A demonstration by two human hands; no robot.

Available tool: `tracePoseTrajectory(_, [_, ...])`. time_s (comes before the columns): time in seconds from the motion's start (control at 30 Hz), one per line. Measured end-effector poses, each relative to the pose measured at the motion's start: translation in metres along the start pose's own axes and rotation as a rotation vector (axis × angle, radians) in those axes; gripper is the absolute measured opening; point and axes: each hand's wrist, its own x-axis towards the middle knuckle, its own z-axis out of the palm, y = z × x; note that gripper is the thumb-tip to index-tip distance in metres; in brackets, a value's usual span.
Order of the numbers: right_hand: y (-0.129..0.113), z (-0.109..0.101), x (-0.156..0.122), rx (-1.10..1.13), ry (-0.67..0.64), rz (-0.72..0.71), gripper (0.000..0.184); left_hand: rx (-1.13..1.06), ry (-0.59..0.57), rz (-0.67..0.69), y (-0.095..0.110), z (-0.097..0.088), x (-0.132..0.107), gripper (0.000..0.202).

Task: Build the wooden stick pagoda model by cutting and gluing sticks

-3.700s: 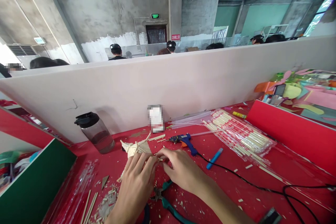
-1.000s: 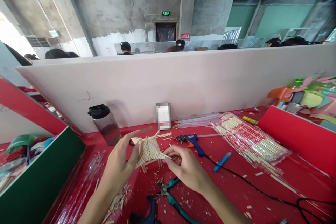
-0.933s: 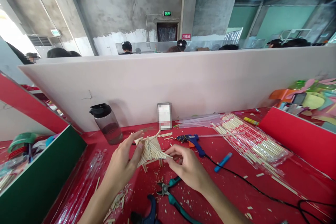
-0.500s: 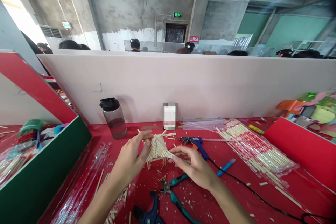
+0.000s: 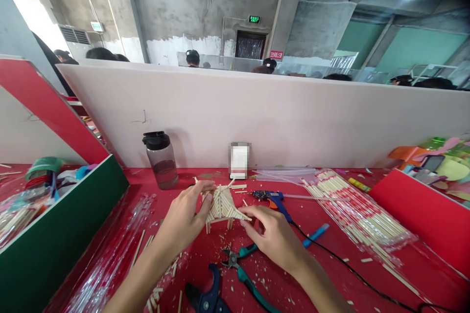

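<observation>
Stickwork (image 5: pixel 221 205), between left grip (image 5: pixel 189 210) and right grip (image 5: pixel 275 234)

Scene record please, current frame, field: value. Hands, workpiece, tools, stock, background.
left hand: at the left side of the stick model, thumb against it
right hand: fingertips at its right corner; grip unclear
workpiece: roofed stick model on legs
tools: blue glue gun, green-handled cutters, dark-blue tool cut off by the frame
stock: sticks in clear plastic, right
background: bottle upright before a white partition
</observation>
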Motion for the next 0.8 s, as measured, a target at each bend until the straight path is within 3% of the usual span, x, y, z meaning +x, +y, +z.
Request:
tracePoseTrajectory(0.3, [0.006, 0.0, -0.001, -0.061, 0.016, -0.036, 0.022, -0.027, 0.002, 0.005, 0.002, -0.002, 0.0, 0.027])
tracePoseTrajectory(0.57, [0.004, -0.007, 0.0, -0.024, -0.081, 0.025, 0.032, -0.008, -0.01, -0.02, 0.002, -0.002, 0.001, 0.028])
tracePoseTrajectory(0.8, [0.003, -0.01, 0.003, 0.008, -0.055, 0.066, 0.011, 0.002, -0.005, -0.02, 0.003, -0.003, 0.0, 0.028])
